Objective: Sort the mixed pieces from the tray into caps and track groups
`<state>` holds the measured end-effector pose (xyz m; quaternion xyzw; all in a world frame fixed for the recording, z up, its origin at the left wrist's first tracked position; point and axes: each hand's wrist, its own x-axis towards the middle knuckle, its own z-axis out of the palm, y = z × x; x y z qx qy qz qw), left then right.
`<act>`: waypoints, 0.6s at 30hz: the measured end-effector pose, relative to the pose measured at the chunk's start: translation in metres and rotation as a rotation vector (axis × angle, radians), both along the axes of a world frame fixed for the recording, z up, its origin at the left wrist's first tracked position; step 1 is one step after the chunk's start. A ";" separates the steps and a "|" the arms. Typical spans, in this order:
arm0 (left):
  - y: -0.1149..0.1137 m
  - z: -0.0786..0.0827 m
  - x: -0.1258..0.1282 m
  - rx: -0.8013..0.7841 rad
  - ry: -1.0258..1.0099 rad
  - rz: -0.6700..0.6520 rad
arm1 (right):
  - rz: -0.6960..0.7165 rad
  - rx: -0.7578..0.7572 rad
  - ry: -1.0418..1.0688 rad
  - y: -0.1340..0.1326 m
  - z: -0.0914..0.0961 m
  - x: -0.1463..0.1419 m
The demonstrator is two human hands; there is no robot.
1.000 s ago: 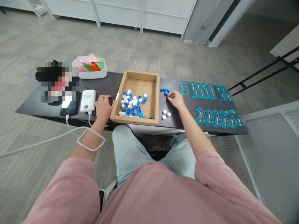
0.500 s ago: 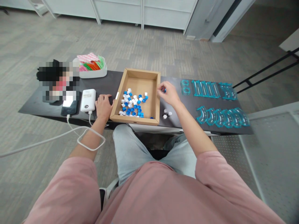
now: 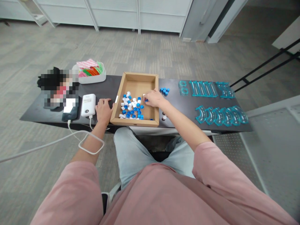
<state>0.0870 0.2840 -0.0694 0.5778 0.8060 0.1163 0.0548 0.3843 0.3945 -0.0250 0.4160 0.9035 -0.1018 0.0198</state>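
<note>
- The blue and white caps (image 3: 131, 107) lie heaped in the near half of a cardboard tray (image 3: 138, 82), which sits at the middle of the worktop (image 3: 110, 84) against its near edge.
- The right hand (image 3: 153, 98) reaches over the tray's right wall, its fingers (image 3: 145, 97) pinched together around a blue cap at the right edge of the heap; whether the cap is lifted I cannot tell.
- The left hand (image 3: 103, 109) rests flat on the worktop just outside the tray's left wall, fingers loosely together, holding nothing.
- A small cluster of blue caps (image 3: 164, 91) lies on the worktop just right of the tray's far right corner.
- A few white caps (image 3: 164, 117) lie by the tray's near right corner, partly hidden by the right forearm.
- A white power bank (image 3: 88, 105) lies just left of the left hand, its cable running off the near edge.
- Clear teal curved pieces (image 3: 220, 115) lie in rows towards the worktop's right end.
- A white bin (image 3: 91, 78) of coloured strips stands at the far left edge.
</note>
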 end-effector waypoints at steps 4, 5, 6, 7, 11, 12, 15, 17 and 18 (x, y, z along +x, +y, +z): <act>0.000 -0.001 0.000 0.004 -0.014 -0.003 | -0.141 0.070 0.296 0.011 0.007 0.035; 0.000 -0.001 0.000 0.009 -0.019 -0.002 | -0.192 0.093 0.388 0.016 0.008 0.048; 0.000 -0.001 -0.001 0.015 -0.023 -0.001 | -0.247 0.113 0.475 0.022 0.007 0.062; 0.000 -0.002 -0.001 0.021 -0.027 0.000 | -0.306 0.130 0.553 0.027 0.006 0.077; 0.000 -0.002 -0.001 0.030 -0.034 0.002 | -0.547 0.167 0.718 0.039 -0.016 0.126; 0.000 -0.001 -0.001 0.026 -0.033 0.003 | -0.595 0.166 0.722 0.039 -0.024 0.133; 0.000 0.000 0.000 0.009 -0.027 0.006 | -0.674 0.099 0.666 0.034 -0.046 0.140; 0.000 0.001 0.000 0.001 -0.024 0.005 | -0.687 0.029 0.625 0.030 -0.057 0.139; -0.001 0.001 0.000 0.001 -0.023 0.003 | -0.694 0.004 0.621 0.029 -0.060 0.138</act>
